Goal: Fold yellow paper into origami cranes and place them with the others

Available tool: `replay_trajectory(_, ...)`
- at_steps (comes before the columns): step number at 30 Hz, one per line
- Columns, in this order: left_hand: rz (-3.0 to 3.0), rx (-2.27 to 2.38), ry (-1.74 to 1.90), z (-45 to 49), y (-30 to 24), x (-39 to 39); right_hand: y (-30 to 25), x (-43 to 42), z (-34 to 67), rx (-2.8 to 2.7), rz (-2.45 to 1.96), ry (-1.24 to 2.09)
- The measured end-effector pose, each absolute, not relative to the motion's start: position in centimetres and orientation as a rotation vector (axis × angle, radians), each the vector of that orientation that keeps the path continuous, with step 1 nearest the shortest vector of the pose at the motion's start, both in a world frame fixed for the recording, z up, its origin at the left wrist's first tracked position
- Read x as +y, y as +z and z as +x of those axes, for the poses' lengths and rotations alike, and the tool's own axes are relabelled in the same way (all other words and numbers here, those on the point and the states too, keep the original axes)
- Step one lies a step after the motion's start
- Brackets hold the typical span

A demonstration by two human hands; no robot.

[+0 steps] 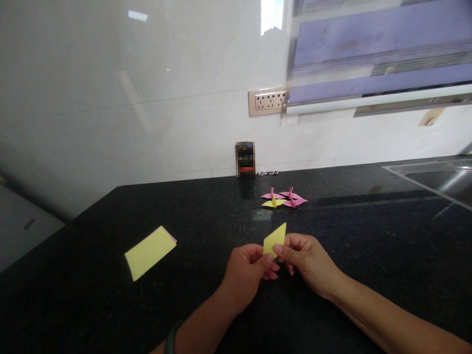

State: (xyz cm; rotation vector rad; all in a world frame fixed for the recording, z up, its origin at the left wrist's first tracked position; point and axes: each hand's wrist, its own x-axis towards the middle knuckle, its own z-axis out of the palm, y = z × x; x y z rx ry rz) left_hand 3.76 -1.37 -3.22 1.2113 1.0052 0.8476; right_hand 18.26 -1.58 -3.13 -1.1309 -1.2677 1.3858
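A piece of folded yellow paper point(275, 240), roughly diamond-shaped, is held up between my two hands above the dark counter. My left hand point(249, 270) pinches its lower left corner between thumb and fingers. On the right edge, my right hand point(304, 258) grips it with the thumb in front; the fingers behind are partly hidden. Beyond the hands stand several small folded paper cranes: a yellow crane point(274, 202) and pink cranes point(294, 202) close beside it. Off to the left lies a stack of paper point(150, 253), yellow on top with a pink edge showing beneath.
A phone-like dark object point(245, 159), blurred out, leans against the tiled wall, with a beaded string point(268, 173) beside it. At the far right is a metal sink point(442, 179). A socket panel point(270, 102) and a purple blind point(368, 46) are above the black counter point(206, 211).
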Motion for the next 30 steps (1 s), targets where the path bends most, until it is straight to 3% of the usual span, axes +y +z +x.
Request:
replay_trajectory(11,1.231,1.102,0.865,3.55,-3.43,-1.25,-3.77,-1.34,18.21,-1.395,-1.177,1.285)
replay_trajectory(17,1.306,1.118,0.818,3.42,-3.54,-1.32,-3.35,-1.45,17.80,-1.316,-0.974,1.490)
replay_trajectory(30,1.487,1.025,0.801,3.46,-3.62,-1.03,-3.46,-1.67,17.70,-1.427,-1.079,1.438)
